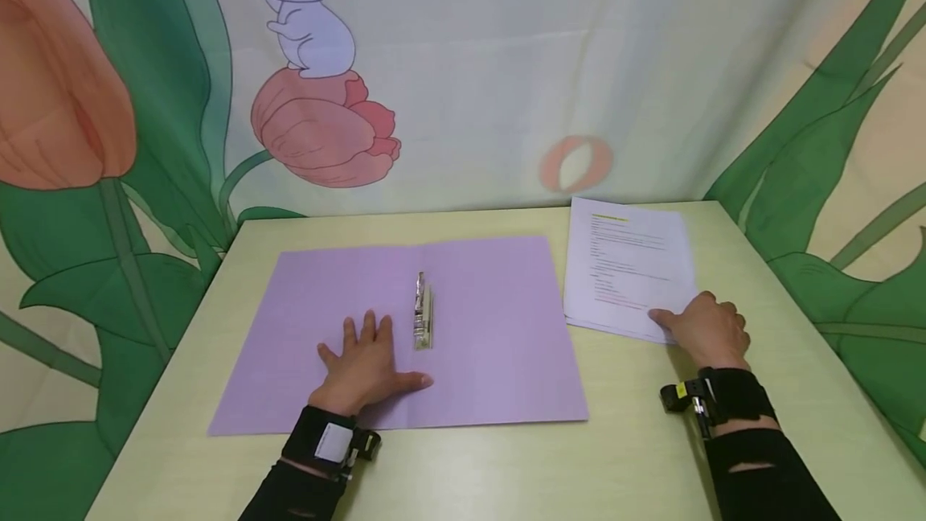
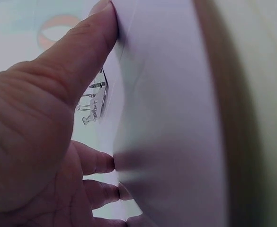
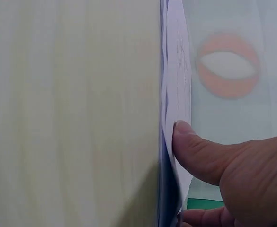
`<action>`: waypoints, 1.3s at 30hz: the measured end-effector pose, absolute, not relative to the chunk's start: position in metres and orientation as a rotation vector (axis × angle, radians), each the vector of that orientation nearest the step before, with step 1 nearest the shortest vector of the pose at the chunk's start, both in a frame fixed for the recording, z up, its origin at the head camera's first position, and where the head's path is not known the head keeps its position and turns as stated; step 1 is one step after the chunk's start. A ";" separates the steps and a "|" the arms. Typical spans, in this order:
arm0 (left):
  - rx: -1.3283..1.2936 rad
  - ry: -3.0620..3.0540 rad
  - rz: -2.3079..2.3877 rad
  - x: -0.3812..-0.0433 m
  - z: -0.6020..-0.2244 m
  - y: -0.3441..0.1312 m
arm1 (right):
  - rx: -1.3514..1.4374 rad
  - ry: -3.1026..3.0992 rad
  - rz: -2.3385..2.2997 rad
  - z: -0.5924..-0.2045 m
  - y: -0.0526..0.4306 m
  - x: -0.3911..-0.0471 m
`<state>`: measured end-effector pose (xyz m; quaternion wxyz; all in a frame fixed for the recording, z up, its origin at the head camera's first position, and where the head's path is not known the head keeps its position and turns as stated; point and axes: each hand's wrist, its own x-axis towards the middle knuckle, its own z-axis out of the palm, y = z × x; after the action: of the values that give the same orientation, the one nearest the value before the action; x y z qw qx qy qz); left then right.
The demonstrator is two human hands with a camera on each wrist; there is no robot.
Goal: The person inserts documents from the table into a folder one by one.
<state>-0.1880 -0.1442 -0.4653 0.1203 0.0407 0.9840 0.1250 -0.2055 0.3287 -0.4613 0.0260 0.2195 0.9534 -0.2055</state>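
Note:
A purple folder [image 1: 499, 328] lies spread on the table, with a metal lever clip [image 1: 423, 312] near its spine. My left hand [image 1: 360, 372] rests on the folder's left half, fingers spread and thumb reaching to the spine. In the left wrist view the fingertips and thumb [image 2: 76, 52] touch the folder's surface [image 2: 171, 118]. To the right lies a small stack of printed sheets [image 1: 629, 264]. My right hand [image 1: 707, 332] pinches its near right corner, thumb on top. The right wrist view shows the sheets' edge [image 3: 169, 156] bowed up at the thumb [image 3: 200, 149]; the other fingers are mostly hidden.
The pale wooden table [image 1: 506, 473] bears the folder and the sheets. A curtain [image 1: 477, 87] printed with flowers and an animal hangs behind the table's far edge and round its sides. A wrist camera [image 1: 676, 397] sits on each arm.

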 end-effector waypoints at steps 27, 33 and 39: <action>0.130 2.850 0.372 -0.186 -0.461 -0.143 | 0.720 2.986 -0.760 -0.463 0.330 -0.212; 0.134 2.855 0.377 -0.186 -0.460 -0.142 | 0.762 2.986 -0.795 -0.461 0.329 -0.213; 0.133 2.862 0.361 -0.184 -0.457 -0.142 | 0.789 2.966 -0.778 -0.460 0.329 -0.212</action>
<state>-0.1843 -0.1417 -0.4573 0.1266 0.0457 0.9831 0.1240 -0.2124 0.3285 -0.4597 -0.0125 0.2492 0.9367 -0.2456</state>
